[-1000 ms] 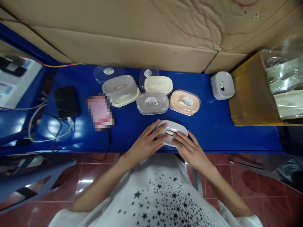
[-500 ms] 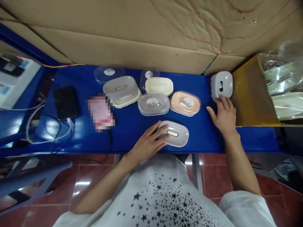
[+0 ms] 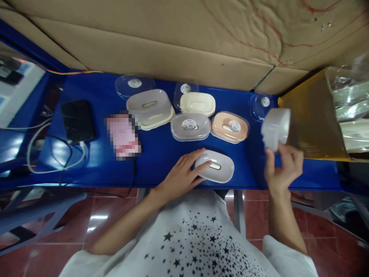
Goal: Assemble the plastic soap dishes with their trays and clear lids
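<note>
My left hand (image 3: pixel 184 169) wraps round the left end of a grey oval plastic box (image 3: pixel 226 171), with a finger on top beside its pale slot. The box lies at the table's front edge. My right hand (image 3: pixel 284 167) grips a small light-grey plastic box (image 3: pixel 271 129) by its lower edge, tilted and raised above the table. Its slotted top is turned away to the right and mostly hidden. Behind it lies a clear plastic cover (image 3: pixel 256 107) with a round label. Beyond my left hand stand a covered grey box (image 3: pixel 187 132) and a covered peach box (image 3: pixel 227 132).
Farther back are a large grey box (image 3: pixel 151 102) on a cream base, a cream piece (image 3: pixel 198 102) and clear covers. A black device (image 3: pixel 77 121) with cables and a blurred pink item (image 3: pixel 122 134) lie left. A cardboard carton (image 3: pixel 305 115) with wrapped pieces stands right.
My right hand has closed on the small grey box, lifted it and tilted it towards me, uncovering the clear cover behind. My left hand stays on the oval box. The view has shifted slightly.
</note>
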{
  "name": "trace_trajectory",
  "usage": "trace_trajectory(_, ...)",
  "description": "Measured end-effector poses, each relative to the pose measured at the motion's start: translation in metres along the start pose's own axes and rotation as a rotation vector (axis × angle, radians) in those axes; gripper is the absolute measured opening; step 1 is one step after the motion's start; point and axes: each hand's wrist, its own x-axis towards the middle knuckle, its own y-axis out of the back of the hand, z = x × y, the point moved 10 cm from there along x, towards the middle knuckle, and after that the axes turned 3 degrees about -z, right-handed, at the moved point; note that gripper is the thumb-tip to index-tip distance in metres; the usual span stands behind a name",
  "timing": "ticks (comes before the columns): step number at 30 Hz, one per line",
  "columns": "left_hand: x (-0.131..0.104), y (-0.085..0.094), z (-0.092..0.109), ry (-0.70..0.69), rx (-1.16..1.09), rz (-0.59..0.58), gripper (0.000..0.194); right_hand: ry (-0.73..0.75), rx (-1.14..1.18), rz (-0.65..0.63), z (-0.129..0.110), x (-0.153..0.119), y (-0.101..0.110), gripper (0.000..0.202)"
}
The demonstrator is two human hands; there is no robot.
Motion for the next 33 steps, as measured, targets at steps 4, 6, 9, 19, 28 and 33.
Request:
trace_trajectory(4,-0.003,-0.002,-0.016,0.117,-0.153,0.074,0.106,0.296,0.077,-0.293,-0.090,-0.041,-0.012,0.072)
trace_trajectory(6,-0.004,-0.005,-0.019,0.123,-0.199,0.078,0.117,0.356,0.112,-0.402,-0.116,-0.054,-0.021,0.075)
trace_trajectory(9,-0.004,-0.007,-0.020,0.141,-0.209,0.056,0.117,0.399,0.167,-0.467,-0.135,-0.059,-0.029,0.070)
trace_trajectory(19,-0.001,0.001,-0.018,0.144,-0.182,0.029,0.095,0.515,0.350,-0.448,-0.141,-0.071,-0.030,0.082)
trace_trajectory(28,0.007,-0.011,-0.010,0.086,-0.282,-0.062,0.106,0.597,0.266,-0.444,-0.155,-0.080,-0.017,0.046)
trace_trajectory(33,0.010,-0.013,-0.008,0.077,-0.267,-0.095,0.108,0.585,0.258,-0.426,-0.149,-0.092,-0.025,0.044)
